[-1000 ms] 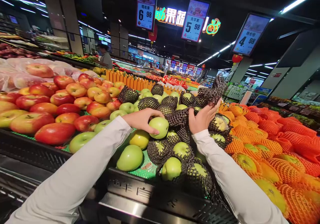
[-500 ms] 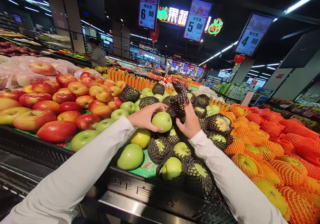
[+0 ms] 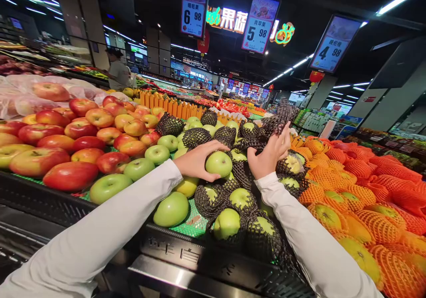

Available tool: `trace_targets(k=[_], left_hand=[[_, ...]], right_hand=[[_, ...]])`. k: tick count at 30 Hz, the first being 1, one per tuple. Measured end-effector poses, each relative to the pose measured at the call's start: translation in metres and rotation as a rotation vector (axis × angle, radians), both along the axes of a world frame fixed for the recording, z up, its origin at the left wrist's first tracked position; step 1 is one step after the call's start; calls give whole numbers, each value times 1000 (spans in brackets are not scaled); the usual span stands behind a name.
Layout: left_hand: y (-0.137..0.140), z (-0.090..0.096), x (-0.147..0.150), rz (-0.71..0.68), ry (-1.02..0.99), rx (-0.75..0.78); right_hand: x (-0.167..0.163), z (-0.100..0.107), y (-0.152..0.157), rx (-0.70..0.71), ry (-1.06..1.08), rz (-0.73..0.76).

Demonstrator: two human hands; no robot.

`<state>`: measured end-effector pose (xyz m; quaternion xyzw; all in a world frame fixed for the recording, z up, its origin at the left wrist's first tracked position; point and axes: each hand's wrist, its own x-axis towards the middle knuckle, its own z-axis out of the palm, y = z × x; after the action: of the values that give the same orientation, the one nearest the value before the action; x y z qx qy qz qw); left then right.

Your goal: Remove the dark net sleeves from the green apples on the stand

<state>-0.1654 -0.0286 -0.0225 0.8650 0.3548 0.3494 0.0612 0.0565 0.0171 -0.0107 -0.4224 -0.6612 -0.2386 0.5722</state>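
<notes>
My left hand [image 3: 195, 159] is wrapped round a bare green apple [image 3: 219, 165] above the middle of the pile. In my right hand [image 3: 270, 157] is a black foam net [image 3: 282, 115], gripped near the fingertips; motion blurs its top, and no fruit shows inside. Below both hands, several green apples sit in black nets, among them a netted apple [image 3: 241, 198]. A bare green apple [image 3: 171, 209] lies near the front of the bin, left of the netted ones.
Red-yellow apples [image 3: 71, 174] fill the left side. Oranges in orange nets [image 3: 366, 231] and fruit in red nets [image 3: 392, 189] lie on the right. A black bin edge [image 3: 173, 245] runs along the front. Price screens [image 3: 260, 23] hang overhead. Another person [image 3: 118, 69] stands far left.
My right hand has moved right with the black net, away from the apple. My left hand still holds the green apple, a little lower in view.
</notes>
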Motion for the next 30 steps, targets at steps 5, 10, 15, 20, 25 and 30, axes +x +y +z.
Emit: trace_targets(k=[5, 10, 15, 20, 25, 30], left_hand=[[0, 3, -1, 53, -57, 146], [2, 2, -3, 242, -230, 74], [10, -7, 4, 150, -520, -247], [7, -8, 3, -10, -411, -216], [4, -1, -17, -26, -114, -37], [6, -2, -23, 54, 23, -22]], right_hand=[[-4, 2, -21, 146, -202, 164], [-5, -11, -7, -24, -498, 490], [-14, -21, -5, -255, -525, 603], [-14, -23, -2, -213, -469, 568], [-12, -27, 6, -188, -573, 653], [-8, -24, 8, -281, -632, 777]])
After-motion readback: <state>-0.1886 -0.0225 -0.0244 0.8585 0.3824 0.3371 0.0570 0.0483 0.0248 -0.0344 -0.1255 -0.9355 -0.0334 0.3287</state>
